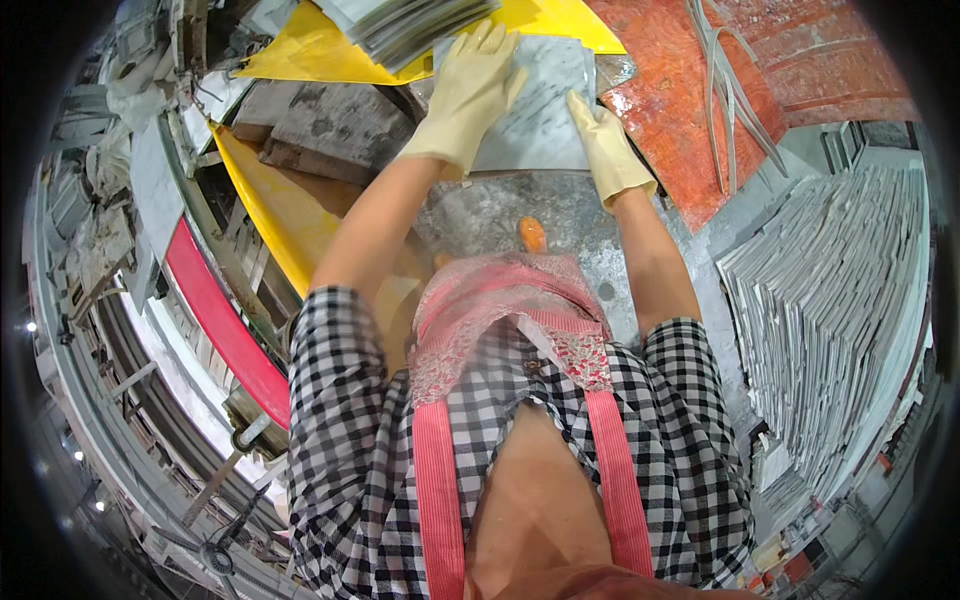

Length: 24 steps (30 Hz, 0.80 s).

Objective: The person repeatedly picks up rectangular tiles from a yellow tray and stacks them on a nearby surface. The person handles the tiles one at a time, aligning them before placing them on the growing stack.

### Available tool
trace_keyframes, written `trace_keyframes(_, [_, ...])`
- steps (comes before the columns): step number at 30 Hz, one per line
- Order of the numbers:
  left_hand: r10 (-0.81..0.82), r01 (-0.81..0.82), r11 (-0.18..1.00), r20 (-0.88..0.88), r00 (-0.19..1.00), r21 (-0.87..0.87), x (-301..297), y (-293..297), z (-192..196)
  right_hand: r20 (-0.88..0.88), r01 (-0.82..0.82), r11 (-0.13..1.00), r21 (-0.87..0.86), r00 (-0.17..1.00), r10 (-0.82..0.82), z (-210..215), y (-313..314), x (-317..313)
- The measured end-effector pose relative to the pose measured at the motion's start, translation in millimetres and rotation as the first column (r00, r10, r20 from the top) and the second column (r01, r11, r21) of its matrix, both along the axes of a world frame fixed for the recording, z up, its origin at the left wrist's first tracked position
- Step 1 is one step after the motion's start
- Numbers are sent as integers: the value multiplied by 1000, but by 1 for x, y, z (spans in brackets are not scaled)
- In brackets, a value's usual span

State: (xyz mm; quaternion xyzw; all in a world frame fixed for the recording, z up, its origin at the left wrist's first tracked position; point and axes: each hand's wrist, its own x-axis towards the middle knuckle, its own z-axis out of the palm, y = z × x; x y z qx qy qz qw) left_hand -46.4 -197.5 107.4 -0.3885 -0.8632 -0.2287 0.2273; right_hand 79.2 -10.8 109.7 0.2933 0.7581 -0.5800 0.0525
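Observation:
A grey-veined white marble tile (540, 115) lies in front of me, with its near edge toward my body. My left hand (468, 95), in a cream rubber glove, rests flat on the tile's left part, thumb spread to the side. At the right edge of the tile, my gloved right hand (606, 148) grips it; a digit shows on top, and the rest of the grip is partly hidden. Just beyond, a stack of thin tiles (415, 30) sits on yellow sheeting (320, 50).
Orange-red sheeting (660, 110) with loose pale straps (727, 100) lies at the right. Long rows of stacked slabs (830, 300) stand farther right. Dusty blocks (335, 130) are at the left, near a red rail (225, 320) and machine parts. An orange shoe (532, 235) shows on the wet floor.

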Motion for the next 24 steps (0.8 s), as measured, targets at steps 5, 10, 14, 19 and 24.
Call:
trace_keyframes(5, [267,-140,897,262,927,-418,-48,36,-18,18,13,997,74,1000,-14,7,-10,-3])
trace_keyframes(10, [138,-72,959,229,964,-275,-40,52,-21,27,24,999,25,999,-25,9,-12,1])
trace_keyframes(14, [-12,59,963,178,984,-262,-30,68,-18,27,45,999,24,999,-46,11,-13,0])
trace_keyframes(19, [-64,90,977,139,988,-193,-39,38,-21,-17,75,993,-94,997,-77,7,-17,2])
trace_keyframes(24, [24,-1,978,107,994,-211,-45,4,-25,-74,96,995,-33,992,-98,-4,-20,1])
